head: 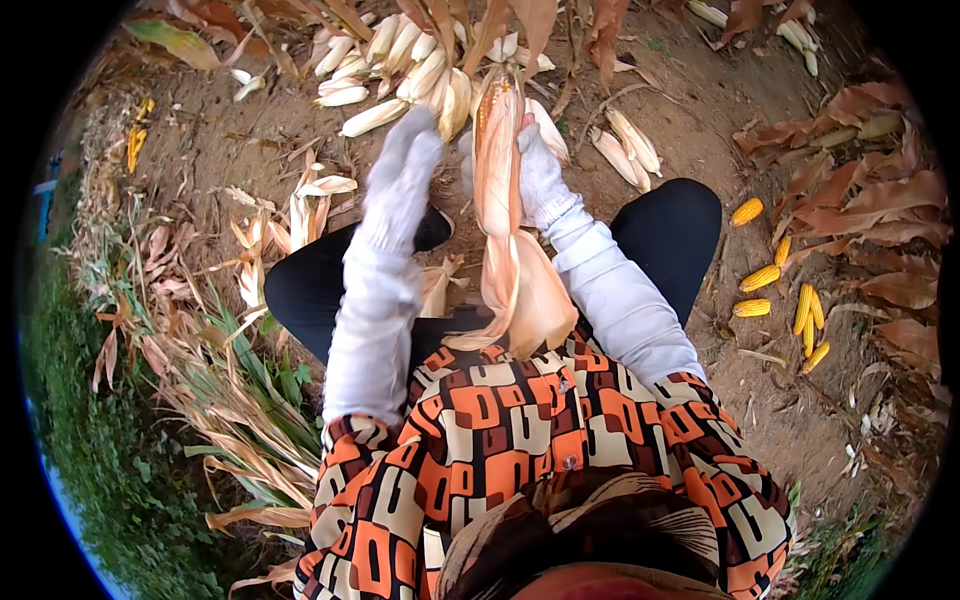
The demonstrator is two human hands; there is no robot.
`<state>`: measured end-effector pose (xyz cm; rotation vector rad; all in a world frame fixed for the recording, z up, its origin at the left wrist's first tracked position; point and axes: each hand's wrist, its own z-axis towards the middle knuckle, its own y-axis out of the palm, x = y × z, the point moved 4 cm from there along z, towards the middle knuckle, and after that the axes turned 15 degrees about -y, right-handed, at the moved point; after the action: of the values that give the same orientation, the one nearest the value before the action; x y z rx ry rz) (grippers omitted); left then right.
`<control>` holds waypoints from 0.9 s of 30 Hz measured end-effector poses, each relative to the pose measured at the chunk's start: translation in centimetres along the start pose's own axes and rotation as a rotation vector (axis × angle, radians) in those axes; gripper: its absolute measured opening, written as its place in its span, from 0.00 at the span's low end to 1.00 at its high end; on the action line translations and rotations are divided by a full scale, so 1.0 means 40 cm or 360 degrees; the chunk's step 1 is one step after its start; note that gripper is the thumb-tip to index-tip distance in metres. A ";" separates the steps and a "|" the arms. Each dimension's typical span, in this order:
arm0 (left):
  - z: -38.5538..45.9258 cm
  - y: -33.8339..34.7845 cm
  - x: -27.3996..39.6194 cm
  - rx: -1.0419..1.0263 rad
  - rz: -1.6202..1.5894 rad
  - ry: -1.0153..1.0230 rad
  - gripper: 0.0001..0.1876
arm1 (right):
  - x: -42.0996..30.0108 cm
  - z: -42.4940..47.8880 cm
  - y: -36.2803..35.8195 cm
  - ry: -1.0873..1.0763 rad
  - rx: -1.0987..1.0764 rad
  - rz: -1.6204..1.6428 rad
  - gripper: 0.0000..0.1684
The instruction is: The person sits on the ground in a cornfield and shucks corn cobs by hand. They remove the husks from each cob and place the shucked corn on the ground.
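Note:
In a whitish knit glove, my right hand (pixel 541 174) grips a corn ear (pixel 496 176) from its right side. The ear points away from me, and a patch of orange-yellow kernels shows near its far end. Dry husk still covers most of it. Loosened husk leaves (pixel 534 292) hang from its near end towards my lap. My left hand (pixel 405 154), gloved as well, is raised to the left of the ear and apart from it. Motion blurs its fingers, so their pose is unclear.
Beyond my hands lies a heap of pale husked-over ears (pixel 375 116). Two more unpeeled ears (pixel 634 146) rest at its right. Several bare yellow cobs (pixel 761 277) lie on the soil to the right. Dry corn stalks (pixel 247 442) and discarded husks (pixel 300 217) spread at the left.

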<state>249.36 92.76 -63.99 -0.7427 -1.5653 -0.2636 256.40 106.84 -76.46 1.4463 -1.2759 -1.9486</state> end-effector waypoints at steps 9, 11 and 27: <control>0.121 0.110 -0.015 -0.0234 -0.0799 -0.0110 0.22 | -0.049 -0.008 0.077 -0.0149 0.0037 -0.1524 0.31; 0.146 0.082 -0.045 -0.0068 -0.1132 0.0023 0.20 | -0.056 -0.031 0.105 -0.0200 0.0096 -0.1723 0.32; 0.113 0.047 -0.016 -0.0200 0.0942 0.0109 0.17 | 0.083 -0.017 0.017 -0.0474 -0.0592 -0.1854 0.25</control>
<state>246.83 96.60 -65.76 -1.2425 -1.2078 0.0517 255.58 103.72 -77.72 1.9237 0.0232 -2.9585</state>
